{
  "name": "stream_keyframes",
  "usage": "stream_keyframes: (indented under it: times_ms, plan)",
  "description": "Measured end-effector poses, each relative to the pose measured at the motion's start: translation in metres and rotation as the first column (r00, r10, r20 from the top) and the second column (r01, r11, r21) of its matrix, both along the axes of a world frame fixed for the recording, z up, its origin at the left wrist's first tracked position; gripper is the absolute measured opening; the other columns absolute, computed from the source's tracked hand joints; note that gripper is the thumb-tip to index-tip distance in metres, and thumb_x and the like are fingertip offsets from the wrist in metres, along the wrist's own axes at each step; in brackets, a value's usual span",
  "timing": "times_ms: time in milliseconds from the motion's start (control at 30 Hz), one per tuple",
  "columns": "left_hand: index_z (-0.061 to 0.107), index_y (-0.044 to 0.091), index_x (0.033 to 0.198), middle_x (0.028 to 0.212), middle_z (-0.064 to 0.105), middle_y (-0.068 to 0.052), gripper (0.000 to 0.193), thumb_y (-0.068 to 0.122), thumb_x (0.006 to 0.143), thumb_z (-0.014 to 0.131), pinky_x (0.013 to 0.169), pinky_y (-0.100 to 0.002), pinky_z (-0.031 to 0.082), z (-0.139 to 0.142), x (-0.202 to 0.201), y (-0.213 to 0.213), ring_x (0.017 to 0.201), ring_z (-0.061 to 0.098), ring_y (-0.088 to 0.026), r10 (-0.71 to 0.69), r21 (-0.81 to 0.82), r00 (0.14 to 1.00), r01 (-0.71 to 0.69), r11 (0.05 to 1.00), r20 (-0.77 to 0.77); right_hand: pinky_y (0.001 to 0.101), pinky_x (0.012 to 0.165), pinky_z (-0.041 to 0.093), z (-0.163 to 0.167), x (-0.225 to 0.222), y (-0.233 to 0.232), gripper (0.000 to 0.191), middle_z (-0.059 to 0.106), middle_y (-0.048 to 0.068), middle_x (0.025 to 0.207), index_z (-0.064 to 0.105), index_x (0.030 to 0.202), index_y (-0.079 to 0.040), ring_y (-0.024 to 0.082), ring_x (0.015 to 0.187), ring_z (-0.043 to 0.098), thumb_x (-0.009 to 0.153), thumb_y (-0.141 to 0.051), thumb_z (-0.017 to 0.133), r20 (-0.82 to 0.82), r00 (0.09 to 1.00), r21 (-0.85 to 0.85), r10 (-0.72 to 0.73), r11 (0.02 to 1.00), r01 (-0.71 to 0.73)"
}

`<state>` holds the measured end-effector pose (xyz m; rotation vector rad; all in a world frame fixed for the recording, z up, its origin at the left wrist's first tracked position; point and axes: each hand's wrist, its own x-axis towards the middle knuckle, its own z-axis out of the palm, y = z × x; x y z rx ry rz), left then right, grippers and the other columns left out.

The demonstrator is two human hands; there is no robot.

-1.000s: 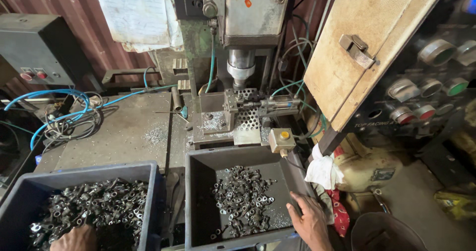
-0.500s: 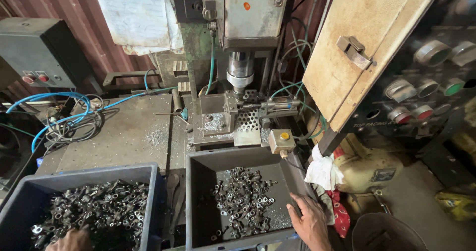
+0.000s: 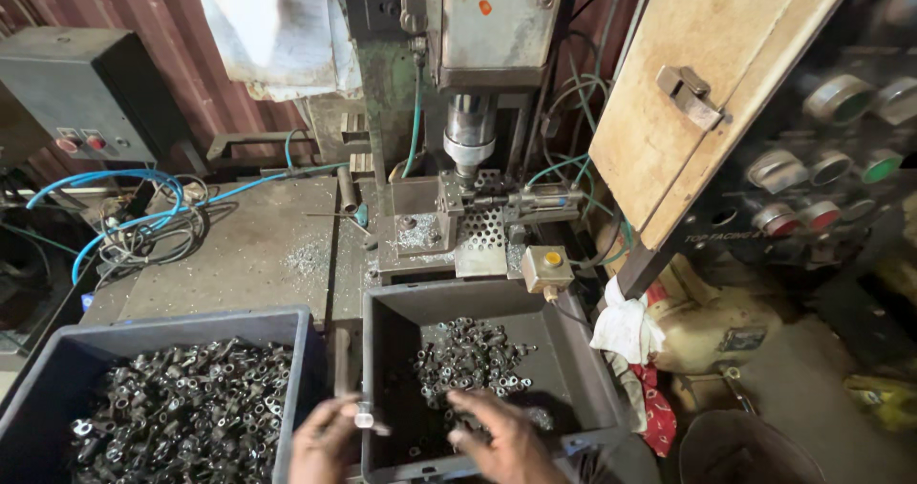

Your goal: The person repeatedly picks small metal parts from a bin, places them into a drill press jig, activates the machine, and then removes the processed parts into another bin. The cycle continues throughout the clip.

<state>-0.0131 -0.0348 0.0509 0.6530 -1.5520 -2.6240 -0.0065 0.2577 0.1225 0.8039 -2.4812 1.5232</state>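
Left hand: the left hand (image 3: 327, 443) is at the bottom edge of the view, over the near left rim of the right bin (image 3: 380, 369); its fingertips pinch a small metal part (image 3: 364, 417), so it is closed on that part.
Small metal part: a short, pale, tube-like piece, blurred, held just above the rim between the two bins.
Right hand: the right hand (image 3: 504, 441) hovers over the near end of the right bin, fingers spread and slightly curled, palm down; it holds nothing that shows, and its fingertips are close to the loose parts (image 3: 470, 356).
Right bin: a dark grey plastic bin below the machine, with a thin scatter of small dark metal rings and sleeves in the middle of its floor.
Left bin: a blue-grey bin (image 3: 291, 323) just beside the right bin, filled with a heap of dark metal pieces (image 3: 181, 403).
Machine: a drill press (image 3: 470, 130) stands behind the right bin, its spindle above a small fixture (image 3: 420, 236) and a perforated plate (image 3: 483, 231).
Bench: a steel table (image 3: 244, 255) with metal shavings lies to the left of the fixture, with blue hoses (image 3: 115, 202) coiled at its far left.
Right side: a wooden board (image 3: 697, 92) leans beside the machine; a white rag (image 3: 626, 326) hangs below it.
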Motion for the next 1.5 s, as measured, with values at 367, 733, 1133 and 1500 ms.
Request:
stream_keyframes:
  times_ms: [367, 733, 1133, 1500]
  plan:
    - [0.070, 0.001, 0.104, 0.086, 0.072, -0.009, 0.015, 0.010, 0.093, 0.066, 0.066, -0.037, 0.058, -0.053, -0.006, 0.104, 0.075, 0.068, -0.019, -0.121, 0.439, 0.987, 0.155, 0.885, -0.106, 0.0378, 0.095, 0.062, 0.003, 0.000, -0.021, 0.044, 0.076, 0.016, 0.123, 0.069, 0.131, -0.001, 0.030, 0.113, 0.076, 0.088, -0.004, 0.080, -0.292, 0.957, -0.149, 0.008, 0.987, -0.054]
    - [0.072, -0.006, 0.105, 0.090, 0.076, -0.012, 0.019, 0.006, 0.091, 0.069, 0.075, -0.030, 0.057, -0.065, -0.015, 0.122, 0.082, 0.070, -0.017, -0.089, 0.310, 0.987, 0.127, 0.942, -0.135, 0.0360, 0.081, 0.063, -0.061, -0.018, -0.003, 0.036, 0.080, 0.013, 0.100, 0.069, 0.127, -0.001, 0.021, 0.089, 0.075, 0.097, -0.021, 0.065, 0.328, 0.944, -0.435, -0.029, 0.882, 0.178]
    - [0.073, 0.014, 0.117, 0.098, 0.081, -0.012, 0.032, 0.024, 0.086, 0.074, 0.081, -0.037, 0.061, 0.039, -0.013, 0.069, 0.093, 0.079, -0.028, -0.332, -0.873, 0.941, 0.113, 0.475, -0.059, 0.0332, 0.071, 0.059, -0.068, -0.054, 0.121, 0.030, 0.079, 0.012, 0.101, 0.068, 0.124, -0.003, 0.020, 0.083, 0.075, 0.098, -0.013, 0.057, 0.516, 0.792, -0.484, -0.326, 0.652, 0.583]
    - [0.061, 0.024, 0.139, 0.106, 0.078, -0.007, 0.053, 0.014, 0.086, 0.061, 0.083, -0.044, 0.058, 0.015, -0.023, 0.073, 0.095, 0.073, -0.033, -0.448, -0.976, 0.894, 0.114, 0.186, 0.019, 0.0233, 0.078, 0.053, -0.100, -0.074, 0.165, 0.041, 0.071, 0.004, 0.104, 0.060, 0.134, 0.001, 0.011, 0.093, 0.068, 0.093, 0.003, 0.062, 0.384, 0.837, -0.533, -0.389, 0.647, 0.545]
